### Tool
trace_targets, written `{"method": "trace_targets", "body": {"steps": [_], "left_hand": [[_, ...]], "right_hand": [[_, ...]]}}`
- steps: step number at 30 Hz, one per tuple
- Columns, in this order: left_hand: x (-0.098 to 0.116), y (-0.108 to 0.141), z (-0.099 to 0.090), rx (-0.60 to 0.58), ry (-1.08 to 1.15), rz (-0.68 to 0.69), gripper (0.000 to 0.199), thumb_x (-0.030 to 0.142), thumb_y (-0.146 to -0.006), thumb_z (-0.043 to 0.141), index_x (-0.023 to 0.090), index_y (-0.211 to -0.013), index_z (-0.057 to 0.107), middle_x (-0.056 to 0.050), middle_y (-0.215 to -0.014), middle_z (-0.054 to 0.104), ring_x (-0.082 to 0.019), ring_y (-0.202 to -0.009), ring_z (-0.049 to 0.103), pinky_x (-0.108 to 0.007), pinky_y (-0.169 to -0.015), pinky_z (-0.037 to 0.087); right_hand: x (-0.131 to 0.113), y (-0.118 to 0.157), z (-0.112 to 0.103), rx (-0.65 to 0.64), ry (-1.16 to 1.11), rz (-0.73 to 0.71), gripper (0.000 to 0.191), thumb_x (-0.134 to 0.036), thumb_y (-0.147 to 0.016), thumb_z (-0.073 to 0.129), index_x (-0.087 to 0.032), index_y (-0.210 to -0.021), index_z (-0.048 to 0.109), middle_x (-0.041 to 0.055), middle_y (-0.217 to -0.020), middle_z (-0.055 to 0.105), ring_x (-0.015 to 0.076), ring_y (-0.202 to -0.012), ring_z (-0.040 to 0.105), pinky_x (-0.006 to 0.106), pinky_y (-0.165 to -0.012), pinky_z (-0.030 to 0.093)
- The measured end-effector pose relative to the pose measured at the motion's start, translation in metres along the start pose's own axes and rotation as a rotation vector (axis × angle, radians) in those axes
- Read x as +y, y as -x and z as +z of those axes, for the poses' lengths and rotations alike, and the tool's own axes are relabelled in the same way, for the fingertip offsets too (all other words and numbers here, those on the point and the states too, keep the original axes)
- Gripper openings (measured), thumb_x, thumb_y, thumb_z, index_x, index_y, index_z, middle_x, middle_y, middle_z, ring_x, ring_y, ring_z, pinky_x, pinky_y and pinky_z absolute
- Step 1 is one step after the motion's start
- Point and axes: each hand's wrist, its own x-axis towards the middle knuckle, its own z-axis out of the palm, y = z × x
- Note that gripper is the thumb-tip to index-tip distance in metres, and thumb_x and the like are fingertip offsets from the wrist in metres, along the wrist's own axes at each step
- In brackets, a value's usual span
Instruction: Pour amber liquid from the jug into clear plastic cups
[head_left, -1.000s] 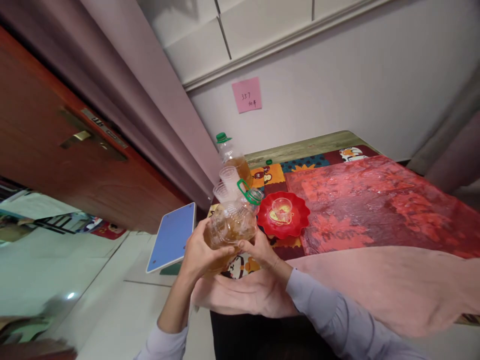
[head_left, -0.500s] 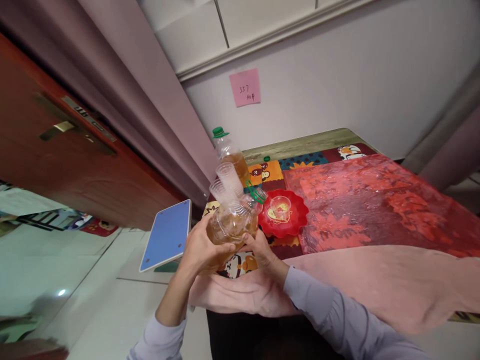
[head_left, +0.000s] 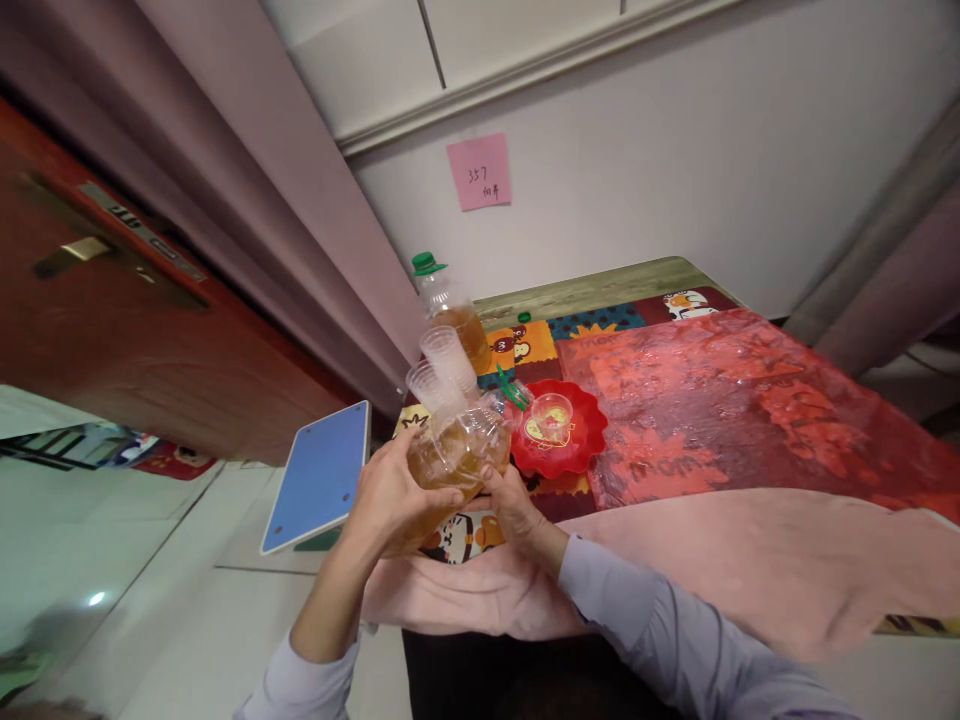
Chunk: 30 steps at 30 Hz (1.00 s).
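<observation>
In the head view, a clear plastic bottle [head_left: 457, 450] of amber liquid is held over the near left corner of the table [head_left: 600, 290]; its left side is clasped by the left hand [head_left: 386, 490], its lower right side by the right hand [head_left: 514, 505], so both hands are clamped on it; it is tilted, and its mouth, ringed by a green handle [head_left: 512, 386], is pointed towards a clear cup [head_left: 553, 415] on a red scalloped plate [head_left: 592, 440] (whether any liquid is leaving it cannot be told). Behind it, towards the far left corner, two stacks of clear cups [head_left: 448, 360] are seen, partly hidden by the bottle; beyond them a second bottle [head_left: 465, 335], green-capped, is stood upright; a small green cap [head_left: 524, 317] is set near the far edge; the near edge is draped with a pink cloth [head_left: 675, 560].
</observation>
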Motion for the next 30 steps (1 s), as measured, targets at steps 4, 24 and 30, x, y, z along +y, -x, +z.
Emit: {"method": "trace_targets", "body": {"steps": [4, 24, 30], "left_hand": [[0.003, -0.003, -0.002, -0.009, -0.050, 0.019, 0.100, 0.047, -0.054, 0.093, 0.021, -0.144, 0.059, -0.014, -0.126, 0.077, -0.038, -0.112, 0.075, -0.046, -0.091, 0.058], [0.010, -0.013, -0.004, -0.010, -0.169, 0.111, 0.099, 0.054, -0.055, 0.091, 0.025, -0.144, 0.060, -0.013, -0.121, 0.078, -0.038, -0.106, 0.075, -0.045, -0.087, 0.057], [0.010, -0.015, -0.004, -0.027, -0.182, 0.099, 0.103, 0.057, -0.054, 0.091, 0.023, -0.146, 0.058, -0.016, -0.128, 0.075, -0.039, -0.110, 0.074, -0.045, -0.089, 0.057]], "right_hand": [[0.005, -0.001, 0.000, -0.018, -0.021, 0.001, 0.079, -0.068, -0.077, 0.082, -0.025, -0.139, 0.059, 0.0110, -0.131, 0.076, 0.0320, -0.104, 0.078, 0.044, -0.073, 0.069], [0.008, -0.003, 0.000, 0.056, -0.120, 0.013, 0.079, -0.071, -0.075, 0.081, -0.027, -0.137, 0.059, 0.0085, -0.128, 0.077, 0.0318, -0.104, 0.078, 0.040, -0.066, 0.068], [0.010, -0.004, -0.001, 0.060, -0.107, 0.007, 0.078, -0.071, -0.077, 0.079, -0.027, -0.137, 0.057, 0.0090, -0.131, 0.076, 0.0320, -0.107, 0.077, 0.041, -0.067, 0.068]]}}
